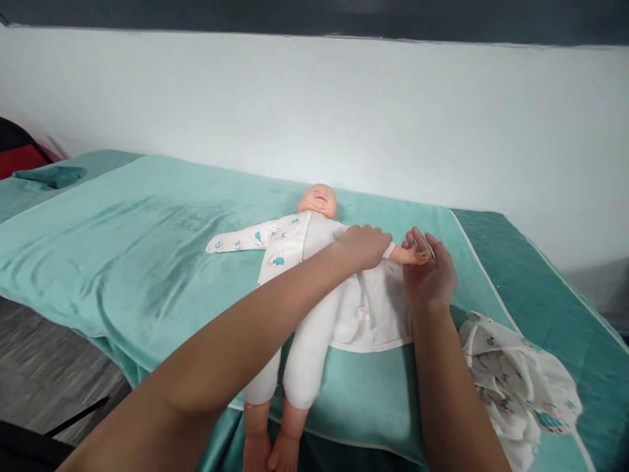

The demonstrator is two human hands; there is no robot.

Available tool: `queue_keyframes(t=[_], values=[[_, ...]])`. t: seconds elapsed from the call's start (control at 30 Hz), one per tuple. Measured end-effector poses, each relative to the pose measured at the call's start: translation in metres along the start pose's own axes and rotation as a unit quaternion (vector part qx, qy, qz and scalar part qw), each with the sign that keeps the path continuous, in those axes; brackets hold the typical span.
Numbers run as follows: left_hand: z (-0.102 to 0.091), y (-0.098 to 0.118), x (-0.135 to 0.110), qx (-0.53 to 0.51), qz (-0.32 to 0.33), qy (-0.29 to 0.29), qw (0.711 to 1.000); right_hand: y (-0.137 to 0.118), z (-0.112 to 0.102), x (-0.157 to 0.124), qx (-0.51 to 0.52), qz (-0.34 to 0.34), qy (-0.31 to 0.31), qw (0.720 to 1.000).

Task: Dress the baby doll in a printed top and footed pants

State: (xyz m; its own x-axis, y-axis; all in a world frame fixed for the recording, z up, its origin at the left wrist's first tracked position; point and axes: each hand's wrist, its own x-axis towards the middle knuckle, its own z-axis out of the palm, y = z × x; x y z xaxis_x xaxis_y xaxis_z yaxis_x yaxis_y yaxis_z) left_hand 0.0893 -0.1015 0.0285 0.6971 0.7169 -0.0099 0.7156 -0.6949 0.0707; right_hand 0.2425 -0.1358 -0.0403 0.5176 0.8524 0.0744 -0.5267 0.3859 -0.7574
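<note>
A baby doll (318,198) lies on its back, with its head toward the wall. It has a white undergarment, and a printed white shirt (279,252) covers its arm and side at the left of the view. The shirt's other half (381,314) is spread beneath the doll, inside out with a label showing. My left hand (366,248) is closed around the sleeved arm at the right, the sleeve cuff showing past my fingers. Beyond the cuff, the doll's bare hand (417,256) rests against my right hand (432,272), palm up with fingers apart and slightly bent.
A crumpled printed white cloth (521,387) lies to the right of my right forearm. Green velvety covers (147,196) drape the table, which stands against a white wall (314,105). A red and black object (22,157) is at the far left, above the wood-look floor (44,354).
</note>
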Motion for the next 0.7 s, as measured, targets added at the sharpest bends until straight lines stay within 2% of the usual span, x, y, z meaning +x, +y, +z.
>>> queue_keyframes(t=[0.07, 0.13, 0.2, 0.23, 0.27, 0.33, 0.37, 0.4, 0.47, 0.5, 0.63, 0.7], values=[[0.008, 0.004, 0.013, 0.01, 0.004, -0.007, 1.0, -0.002, 0.0, 0.001, 0.004, 0.006, -0.028, 1.0], [0.01, 0.002, 0.017, 0.025, 0.001, 0.003, 1.0, -0.003, -0.004, 0.004, -0.032, 0.014, -0.025, 0.999], [0.004, -0.004, 0.014, 0.042, 0.0, 0.019, 0.999, -0.003, -0.009, 0.009, -0.152, 0.007, 0.016, 0.988], [0.0, -0.007, 0.011, 0.051, -0.004, 0.025, 0.998, -0.002, -0.011, 0.011, -0.249, -0.001, 0.032, 0.968], [-0.005, -0.009, 0.008, 0.058, -0.011, 0.029, 0.998, -0.001, -0.012, 0.012, -0.362, -0.008, 0.034, 0.932], [-0.013, -0.012, 0.001, 0.067, -0.02, 0.027, 0.997, 0.002, -0.012, 0.012, -0.563, -0.003, -0.01, 0.826], [-0.016, -0.013, -0.001, 0.071, -0.023, 0.022, 0.997, 0.002, -0.011, 0.01, -0.619, 0.005, -0.045, 0.784], [-0.018, -0.013, -0.003, 0.074, -0.025, 0.016, 0.997, 0.003, -0.011, 0.009, -0.642, 0.011, -0.075, 0.763], [-0.02, -0.012, -0.005, 0.082, -0.025, 0.007, 0.996, 0.001, -0.01, 0.006, -0.632, 0.013, -0.101, 0.769], [-0.02, -0.012, -0.005, 0.086, -0.025, 0.003, 0.996, -0.001, -0.011, 0.005, -0.609, 0.01, -0.098, 0.787], [-0.016, -0.012, -0.001, 0.112, -0.059, -0.044, 0.991, -0.012, -0.014, 0.001, -0.397, 0.026, -0.053, 0.916], [-0.011, -0.011, 0.002, 0.128, -0.087, -0.062, 0.986, -0.015, -0.011, -0.005, -0.305, 0.038, -0.055, 0.95]])
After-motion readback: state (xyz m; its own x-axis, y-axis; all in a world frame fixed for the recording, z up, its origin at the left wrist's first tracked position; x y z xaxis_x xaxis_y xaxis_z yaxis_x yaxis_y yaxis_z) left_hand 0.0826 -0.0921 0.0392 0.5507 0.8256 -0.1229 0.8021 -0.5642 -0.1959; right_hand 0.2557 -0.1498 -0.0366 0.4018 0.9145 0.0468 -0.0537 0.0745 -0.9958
